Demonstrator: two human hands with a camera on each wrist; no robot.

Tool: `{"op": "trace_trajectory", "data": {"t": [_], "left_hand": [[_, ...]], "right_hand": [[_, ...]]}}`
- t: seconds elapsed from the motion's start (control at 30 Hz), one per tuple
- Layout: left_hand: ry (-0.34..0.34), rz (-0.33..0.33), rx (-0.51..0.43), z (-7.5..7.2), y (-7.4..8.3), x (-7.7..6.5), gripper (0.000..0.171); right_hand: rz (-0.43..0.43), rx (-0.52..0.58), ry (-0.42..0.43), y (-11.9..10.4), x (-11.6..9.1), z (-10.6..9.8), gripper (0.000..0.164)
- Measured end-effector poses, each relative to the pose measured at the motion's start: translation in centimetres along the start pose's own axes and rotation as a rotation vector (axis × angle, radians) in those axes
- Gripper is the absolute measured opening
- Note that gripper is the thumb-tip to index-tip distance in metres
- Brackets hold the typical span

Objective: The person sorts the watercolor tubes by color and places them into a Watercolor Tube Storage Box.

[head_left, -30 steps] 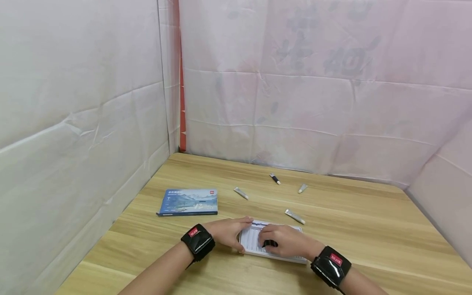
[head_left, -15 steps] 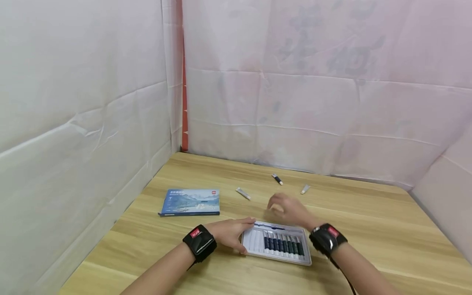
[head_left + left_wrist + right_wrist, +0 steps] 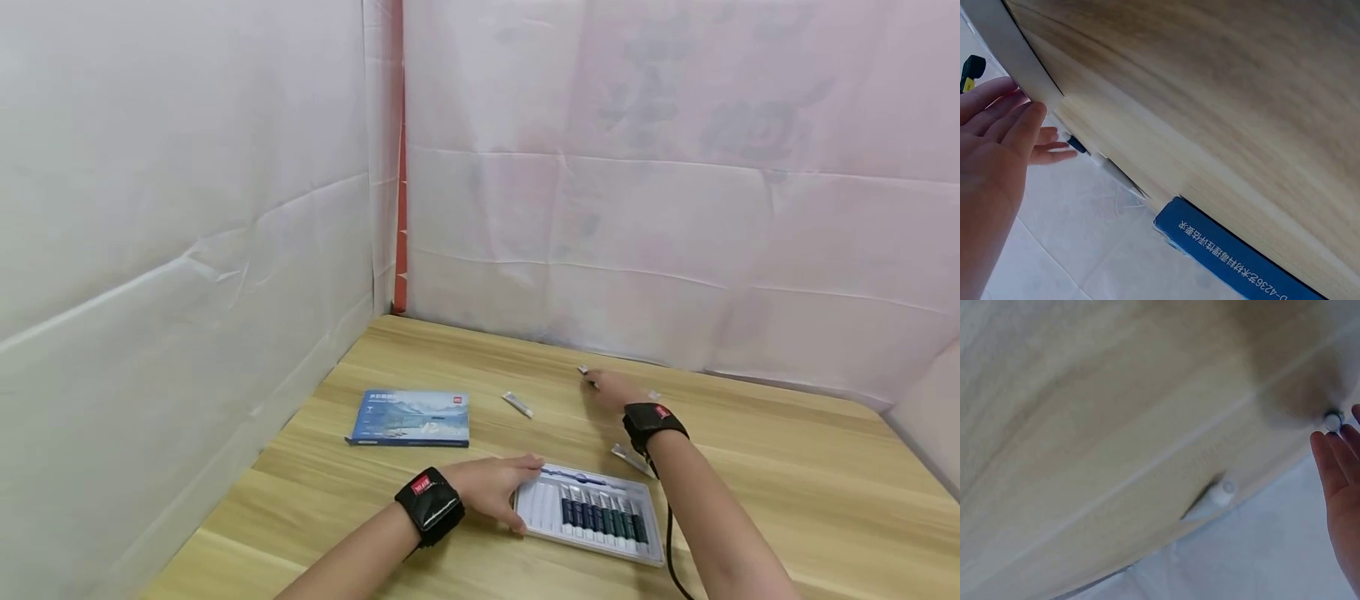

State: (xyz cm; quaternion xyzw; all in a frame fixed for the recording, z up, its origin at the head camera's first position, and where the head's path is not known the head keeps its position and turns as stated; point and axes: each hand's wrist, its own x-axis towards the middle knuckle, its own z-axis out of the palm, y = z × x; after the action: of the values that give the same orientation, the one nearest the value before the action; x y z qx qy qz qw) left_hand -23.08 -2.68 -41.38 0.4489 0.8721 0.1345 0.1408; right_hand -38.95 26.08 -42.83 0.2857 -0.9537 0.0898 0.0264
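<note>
In the head view my left hand [image 3: 491, 487] holds the left end of a white plastic paint tray [image 3: 536, 504], thumb at the near edge and fingers at the far corner. Several dark-labelled paint tubes [image 3: 602, 517] lie side by side in its slots; the leftmost slots are bare. A slim blue paintbrush [image 3: 573, 477] lies along the tray's far side. Farther back, my right hand [image 3: 615, 390] is at a dark paint tube [image 3: 583, 369], partly hidden by the fingers. In the right wrist view, that tube's white cap [image 3: 1333, 421] shows between thumb and fingertips; firm contact is unclear.
Loose paint tubes lie about the wooden table [image 3: 787, 467]: one silver tube [image 3: 517, 405] left of centre, another tube [image 3: 632, 460] behind the tray, and a small one [image 3: 655, 395] beside the right wrist. A blue paint box [image 3: 412, 418] lies at left. White sheeting encloses the table.
My right hand has left the tray, crossed the table and reached the dark tube at the back. My left hand stays at the tray. The head view has turned slightly left.
</note>
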Motion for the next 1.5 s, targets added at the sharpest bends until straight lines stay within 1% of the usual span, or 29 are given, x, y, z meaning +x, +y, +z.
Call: {"op": "trace_trajectory", "data": {"t": [0.07, 0.17, 0.23, 0.3, 0.4, 0.5, 0.6, 0.67, 0.73, 0.8, 0.83, 0.97, 1.03, 1.1, 1.23, 1.3, 1.4, 1.5], "left_hand": [[-0.002, 0.011, 0.001, 0.1, 0.1, 0.2, 0.084], [-0.003, 0.009, 0.003, 0.0, 0.0, 0.3, 0.084], [-0.001, 0.004, 0.006, -0.2, -0.2, 0.2, 0.084], [0.0, -0.003, 0.005, -0.3, -0.3, 0.2, 0.085], [-0.001, -0.009, -0.002, -0.5, -0.5, 0.1, 0.086], [-0.006, -0.012, -0.014, -0.5, -0.6, -0.1, 0.086], [-0.007, -0.012, -0.026, -0.4, -0.7, -0.2, 0.087], [-0.006, -0.015, -0.028, -0.4, -0.7, -0.2, 0.087], [-0.004, -0.018, -0.028, -0.3, -0.8, -0.2, 0.087], [-0.006, -0.019, -0.026, -0.4, -0.8, -0.2, 0.086], [-0.007, -0.019, -0.026, -0.4, -0.7, -0.2, 0.086], [-0.013, -0.022, -0.023, -0.5, -0.6, -0.2, 0.086], [-0.014, -0.026, -0.023, -0.6, -0.5, -0.3, 0.086], [-0.014, -0.03, -0.022, -0.7, -0.5, -0.3, 0.086], [-0.013, -0.029, -0.025, -0.7, -0.4, -0.4, 0.086], [-0.013, -0.03, -0.028, -0.7, -0.4, -0.4, 0.086], [-0.014, -0.031, -0.032, -0.7, -0.3, -0.4, 0.086], [-0.019, -0.029, -0.032, -0.7, -0.3, -0.4, 0.085]], "right_hand": [[-0.006, 0.007, 0.052, 0.1, -0.4, 0.4, 0.016], [0.001, 0.045, 0.136, 0.2, -0.6, 0.8, 0.005], [0.014, 0.062, 0.181, 0.3, -0.6, 1.0, 0.008], [0.034, 0.065, 0.197, 0.3, -0.5, 1.1, 0.013], [0.068, 0.091, 0.183, 0.2, -0.4, 1.0, 0.013], [0.137, 0.144, 0.142, -0.1, -0.6, 0.7, 0.01], [0.207, 0.234, 0.098, -0.6, -1.0, 0.1, 0.02], [0.254, 0.268, 0.078, -0.8, -1.4, -0.2, 0.026], [0.265, 0.271, 0.068, -0.8, -1.7, -0.3, 0.026], [0.229, 0.225, 0.084, -0.5, -1.9, -0.2, 0.024], [0.196, 0.184, 0.093, -0.3, -2.0, -0.1, 0.023], [-0.014, 0.031, 0.163, 0.6, -2.3, 0.5, 0.018], [-0.081, -0.019, 0.187, 0.9, -2.3, 0.7, 0.013], [-0.105, -0.03, 0.18, 0.9, -2.3, 0.7, 0.011], [-0.098, 0.002, 0.107, 0.0, -2.5, -0.1, 0.013], [-0.106, 0.011, 0.086, -0.4, -2.6, -0.3, 0.014], [-0.12, 0.0, 0.101, -0.7, -2.7, -0.3, 0.014], [-0.132, -0.034, 0.113, -0.8, -2.8, -0.1, 0.016]]}}
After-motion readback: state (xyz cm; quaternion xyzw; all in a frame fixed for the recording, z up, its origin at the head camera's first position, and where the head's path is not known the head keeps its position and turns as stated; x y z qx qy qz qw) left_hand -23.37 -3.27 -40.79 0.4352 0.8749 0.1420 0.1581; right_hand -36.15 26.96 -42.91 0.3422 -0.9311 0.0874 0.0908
